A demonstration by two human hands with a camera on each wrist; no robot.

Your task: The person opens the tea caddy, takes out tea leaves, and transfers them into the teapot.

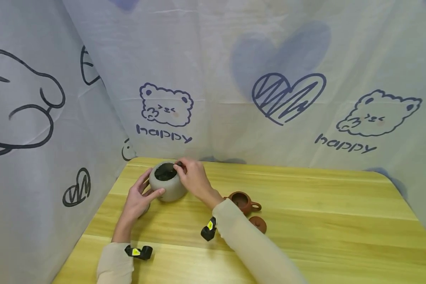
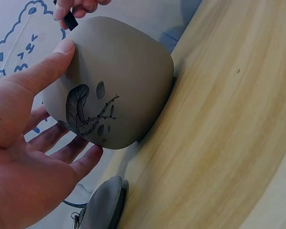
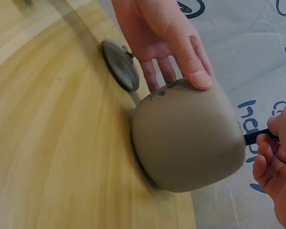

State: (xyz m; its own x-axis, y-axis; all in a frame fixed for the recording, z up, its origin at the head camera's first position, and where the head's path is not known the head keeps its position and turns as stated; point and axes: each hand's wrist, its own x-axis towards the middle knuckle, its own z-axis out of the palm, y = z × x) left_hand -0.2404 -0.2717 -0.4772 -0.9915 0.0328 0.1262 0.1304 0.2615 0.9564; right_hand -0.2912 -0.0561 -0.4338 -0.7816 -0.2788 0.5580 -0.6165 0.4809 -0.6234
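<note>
A round grey-brown ceramic jar [image 1: 170,191] stands near the table's back left, its wide mouth facing up and dark inside. Painted leaves and a twig mark its side in the left wrist view. My left hand [image 1: 137,202] holds the jar from the left, thumb on the near side and fingers around the far side. At the mouth, my right hand [image 1: 196,179] pinches a thin black handle [image 3: 258,136] that reaches in at the rim; its other end is hidden inside the jar. A grey lid [image 2: 102,202] with a metal ring lies beside the jar, left of it.
Right of the jar, partly behind my right forearm, is a reddish-brown clay teapot [image 1: 247,208] without its lid. Its small round lid [image 1: 258,224] lies just in front. A printed cloth [image 1: 216,118] hangs behind the wooden table [image 1: 323,221] and along its left side.
</note>
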